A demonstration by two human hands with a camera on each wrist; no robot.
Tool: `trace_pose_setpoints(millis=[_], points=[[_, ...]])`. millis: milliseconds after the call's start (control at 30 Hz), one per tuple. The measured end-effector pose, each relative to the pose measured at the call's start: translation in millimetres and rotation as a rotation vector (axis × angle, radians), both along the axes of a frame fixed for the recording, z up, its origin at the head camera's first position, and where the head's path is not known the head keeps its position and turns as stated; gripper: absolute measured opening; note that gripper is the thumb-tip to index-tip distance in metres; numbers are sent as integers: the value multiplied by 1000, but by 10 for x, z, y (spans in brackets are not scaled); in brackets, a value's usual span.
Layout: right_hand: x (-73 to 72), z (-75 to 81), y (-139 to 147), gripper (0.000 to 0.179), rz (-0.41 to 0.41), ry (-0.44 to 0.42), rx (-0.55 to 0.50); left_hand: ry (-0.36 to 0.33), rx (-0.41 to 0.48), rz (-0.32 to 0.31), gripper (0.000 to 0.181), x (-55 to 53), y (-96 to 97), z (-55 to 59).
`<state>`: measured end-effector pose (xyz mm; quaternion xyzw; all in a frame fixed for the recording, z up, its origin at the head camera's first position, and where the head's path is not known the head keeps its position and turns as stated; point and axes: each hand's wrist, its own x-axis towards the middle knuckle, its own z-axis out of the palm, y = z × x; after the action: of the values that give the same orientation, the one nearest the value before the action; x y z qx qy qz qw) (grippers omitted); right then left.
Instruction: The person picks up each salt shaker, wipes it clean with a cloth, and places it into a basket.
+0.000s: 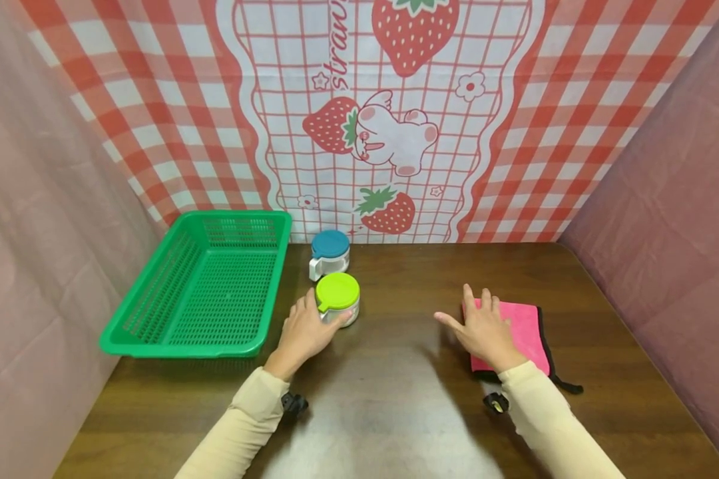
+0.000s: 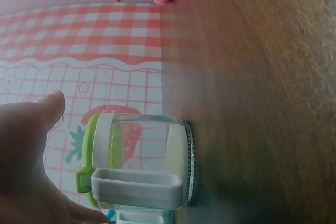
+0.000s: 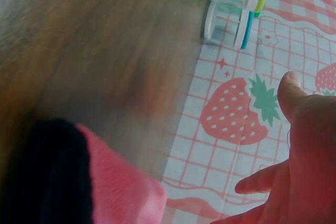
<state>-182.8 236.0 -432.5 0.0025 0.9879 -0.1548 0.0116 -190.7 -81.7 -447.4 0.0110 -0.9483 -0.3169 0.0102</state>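
My left hand (image 1: 308,328) is spread beside a clear jar with a lime-green lid (image 1: 338,291). In the left wrist view the thumb and fingers stand apart near the lid, and the jar's white handle (image 2: 137,188) faces the wrist. Just behind it stands a similar jar with a blue lid (image 1: 330,244). Over on the right, my right hand (image 1: 485,330) hovers with spread fingers above a folded pink cloth (image 1: 522,332) with black edging and a black loop. The right wrist view shows a gap between that hand (image 3: 310,156) and the cloth (image 3: 123,182).
A green plastic basket (image 1: 271,293) with slotted walls stands at the left of the brown wooden table (image 1: 389,379). A red checked cloth with strawberries (image 1: 389,126) hangs along the back. Pinkish drapes (image 1: 665,166) close off both sides.
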Motion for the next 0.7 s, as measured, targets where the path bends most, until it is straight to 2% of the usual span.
trace_pose_setpoints(millis=[333, 600, 700], points=[[32, -22, 170, 100, -10, -68, 11, 3, 28, 19, 85, -28, -38, -21], [61, -31, 333, 100, 13, -167, 71, -69, 99, 20, 83, -7, -71, -26], [57, -27, 379, 97, 14, -176, 71, -73, 110, 25, 79, -6, -81, -42]])
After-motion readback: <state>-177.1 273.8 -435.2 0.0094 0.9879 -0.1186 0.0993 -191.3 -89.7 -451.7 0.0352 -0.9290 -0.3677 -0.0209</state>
